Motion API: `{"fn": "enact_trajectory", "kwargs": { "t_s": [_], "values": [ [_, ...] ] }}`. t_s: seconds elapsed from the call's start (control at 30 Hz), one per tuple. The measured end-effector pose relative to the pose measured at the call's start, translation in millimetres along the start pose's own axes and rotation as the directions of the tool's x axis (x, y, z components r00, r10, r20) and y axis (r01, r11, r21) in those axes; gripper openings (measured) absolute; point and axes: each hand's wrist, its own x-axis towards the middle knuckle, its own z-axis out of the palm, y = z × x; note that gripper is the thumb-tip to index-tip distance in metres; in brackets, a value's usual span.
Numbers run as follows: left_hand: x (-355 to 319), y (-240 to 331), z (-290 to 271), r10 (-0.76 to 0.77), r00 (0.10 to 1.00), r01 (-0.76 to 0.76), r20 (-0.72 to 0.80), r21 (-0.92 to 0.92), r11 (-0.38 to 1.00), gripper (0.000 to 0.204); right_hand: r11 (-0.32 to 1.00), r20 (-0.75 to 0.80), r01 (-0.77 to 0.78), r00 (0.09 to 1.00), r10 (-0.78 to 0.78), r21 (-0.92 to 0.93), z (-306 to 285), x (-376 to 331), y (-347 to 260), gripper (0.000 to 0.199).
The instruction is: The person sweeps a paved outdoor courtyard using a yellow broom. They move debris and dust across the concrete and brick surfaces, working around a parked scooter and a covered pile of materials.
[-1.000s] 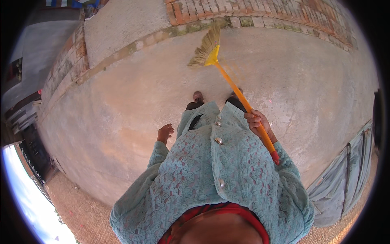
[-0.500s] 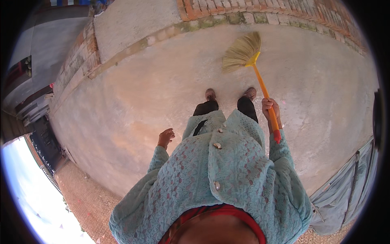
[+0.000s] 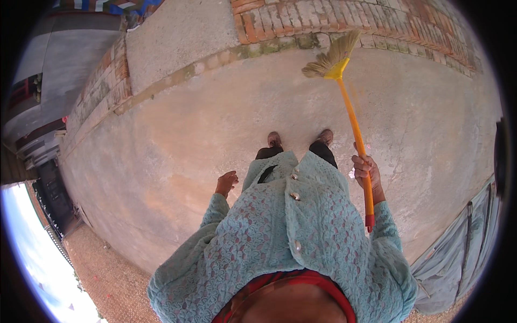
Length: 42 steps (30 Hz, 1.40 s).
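Observation:
In my right hand (image 3: 371,175) is a broom (image 3: 349,110), gripped by the lower part of its orange handle. The red end of the handle points back along my right sleeve. At the far end, the tan bristles (image 3: 331,56) fan out from a yellow collar, with their tips at the mossy brick border. My left hand (image 3: 226,183) hangs beside my teal knitted coat (image 3: 258,215), its fingers loosely bent, and I see nothing in it. Beyond the coat's hem my brown shoes (image 3: 274,140) stand on the concrete floor (image 3: 188,134).
A raised brick edging (image 3: 301,19) runs along the far side, joined to a concrete slab (image 3: 183,37). A low brick wall (image 3: 102,81) stands at the left. Grey sheeting (image 3: 458,253) lies at the lower right. A dark doorway (image 3: 54,188) shows at the far left.
The broom has moved, its bristles now farther out and reaching the brick border. My right hand has come back toward me and the bristles look splayed into two tufts.

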Motion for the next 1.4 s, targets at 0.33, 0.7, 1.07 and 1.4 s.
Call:
{"fn": "enact_trajectory", "kwargs": {
  "t_s": [0.33,0.7,1.07,1.4],
  "values": [
    [-5,-34,-15,0.040,0.999,-0.040,-0.008,-0.059,0.997,0.040,0.903,-0.074,-0.355,0.921,0.382,0.241,-73,108,42,0.006],
    [22,-40,-11,0.145,0.985,-0.152,0.091,0.082,0.985,0.040,0.962,0.019,0.233,0.971,-0.238,0.145,-59,22,-80,0.018],
    [32,-56,-7,0.246,0.962,-0.264,0.118,0.188,0.946,0.038,0.980,0.062,-0.118,0.992,0.110,0.159,-18,26,19,0.039],
    [-4,-66,-14,0.067,0.996,-0.073,0.056,0.125,0.989,0.040,0.886,-0.026,-0.450,0.890,0.455,0.110,-61,190,9,0.013]
  ]
}}
